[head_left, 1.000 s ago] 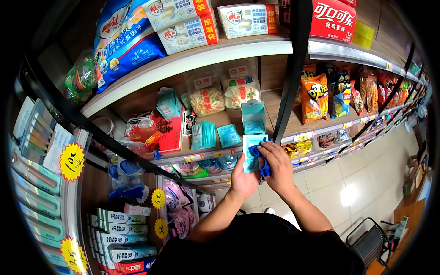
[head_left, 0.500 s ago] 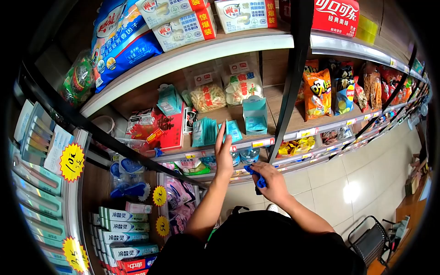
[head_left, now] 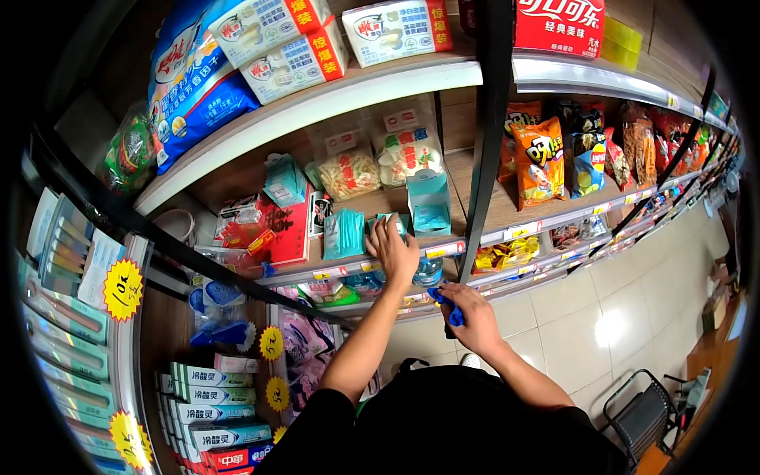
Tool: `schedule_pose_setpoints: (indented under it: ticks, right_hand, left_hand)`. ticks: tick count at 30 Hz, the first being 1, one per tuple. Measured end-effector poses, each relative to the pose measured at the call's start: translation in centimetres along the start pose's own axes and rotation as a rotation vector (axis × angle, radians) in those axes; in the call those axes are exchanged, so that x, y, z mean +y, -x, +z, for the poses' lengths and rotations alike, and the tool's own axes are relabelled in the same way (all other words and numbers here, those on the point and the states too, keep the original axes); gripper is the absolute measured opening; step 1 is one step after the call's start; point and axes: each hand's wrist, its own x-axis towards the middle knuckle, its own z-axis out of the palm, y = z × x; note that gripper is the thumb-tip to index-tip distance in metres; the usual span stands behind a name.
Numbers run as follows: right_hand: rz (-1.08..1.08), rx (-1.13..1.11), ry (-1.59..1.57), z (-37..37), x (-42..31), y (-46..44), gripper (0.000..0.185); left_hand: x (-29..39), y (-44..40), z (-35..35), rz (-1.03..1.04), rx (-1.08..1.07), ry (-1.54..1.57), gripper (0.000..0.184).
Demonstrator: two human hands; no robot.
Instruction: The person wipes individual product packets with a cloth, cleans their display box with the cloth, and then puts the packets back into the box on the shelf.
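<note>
My left hand (head_left: pixel 393 252) reaches onto the middle shelf, its fingers curled over a small teal packet (head_left: pixel 402 222), whose far part shows past the fingertips. To the left of that hand, a row of upright teal packets (head_left: pixel 344 234) stands on the board. An opened teal box (head_left: pixel 428 207) with its flap up, similar packets inside, is just to the right. My right hand (head_left: pixel 473 317) is closed around a crumpled blue cloth (head_left: pixel 454 316) in front of the shelf edge, apart from the goods. More teal packets (head_left: pixel 285 182) lie on top of a red box (head_left: pixel 291 229).
Two clear bags of pale food (head_left: pixel 348 172) stand behind. A black shelf post (head_left: pixel 485 142) rises to the right, with snack bags (head_left: pixel 541 162) beyond. Detergent and soap boxes (head_left: pixel 398 33) fill the shelf above. Toothpaste boxes (head_left: pixel 222 396) are stacked lower left. A chair (head_left: pixel 643 416) stands on the tiled floor.
My left hand has gone from upright, straight fingers beside the teal packets to bent fingers over one packet. My right hand still holds the blue cloth. The view has shifted slightly.
</note>
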Motion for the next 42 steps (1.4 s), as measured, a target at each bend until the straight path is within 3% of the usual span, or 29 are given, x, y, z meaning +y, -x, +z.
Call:
schedule_pose_setpoints:
  ticks: [2, 5, 8, 10, 19, 20, 25, 26, 30, 32, 34, 35, 37, 38, 40, 42]
  right_hand:
    - [0.000, 0.016, 0.002, -0.1, 0.6, 0.1, 0.032]
    - [0.002, 0.025, 0.018, -0.2, 1.2, 0.4, 0.034]
    - [-0.008, 0.018, 0.019, -0.8, 0.7, 0.1, 0.030]
    - [-0.004, 0.020, 0.028, -1.1, 0.4, 0.2, 0.030]
    - [-0.001, 0.041, 0.014, -1.3, 0.8, 0.2, 0.031]
    - [-0.001, 0.042, 0.013, -1.4, 0.9, 0.2, 0.031]
    - [0.014, 0.052, 0.012, -1.3, 1.3, 0.3, 0.029]
    - [0.014, 0.052, 0.013, -1.4, 1.3, 0.2, 0.029]
    - [0.034, 0.041, -0.010, -1.5, 0.9, 0.1, 0.029]
    - [0.040, 0.045, -0.021, -1.4, 1.0, 0.1, 0.029]
    - [0.027, 0.075, -0.026, -1.4, 1.2, 0.0, 0.027]
    - [0.024, 0.074, -0.024, -1.5, 1.3, -0.1, 0.027]
    - [0.138, 0.125, -0.229, -1.6, 1.4, -0.2, 0.027]
    - [0.228, 0.130, -0.347, -1.3, 2.1, 0.0, 0.030]
    - [0.660, 0.165, -0.862, -1.6, 1.9, -0.1, 0.037]
    - [0.770, 0.255, -1.250, -1.9, 1.7, -0.8, 0.047]
  left_hand:
    - [1.2, 0.0, -1.4, 0.022, 0.015, 0.081, 0.043]
    - [2.4, -0.4, -2.4, 0.295, -0.046, 0.112, 0.028]
    - [2.6, -1.9, -2.0, 0.433, -0.162, 0.108, 0.019]
    - [3.1, -3.1, -1.8, 0.469, -0.188, 0.097, 0.022]
    - [3.8, -6.6, -1.4, 0.682, -0.598, -0.233, 0.011]
    - [3.7, -6.5, -1.2, 0.683, -0.598, -0.234, 0.011]
    - [3.8, -7.0, 0.0, 0.757, -0.139, -0.076, 0.003]
    - [3.9, -7.3, 0.2, 0.757, -0.138, -0.076, 0.003]
    - [4.6, -8.5, -0.3, 0.565, -0.007, 0.068, 0.012]
    - [5.3, -8.6, -1.3, 0.190, -0.188, 0.156, 0.016]
    - [4.7, -8.7, -1.6, 0.219, -0.071, 0.306, 0.017]
    - [4.2, -8.8, -1.9, 0.045, -0.132, 0.549, 0.018]
    - [4.1, -8.3, -3.0, -0.300, -0.232, 1.094, 0.025]
    - [4.1, -7.7, -3.6, -0.300, -0.227, 1.095, 0.025]
    - [4.4, -6.5, -5.5, -0.810, -0.336, 1.385, 0.025]
    - [2.4, -4.8, -4.6, -0.989, -0.463, 1.687, 0.021]
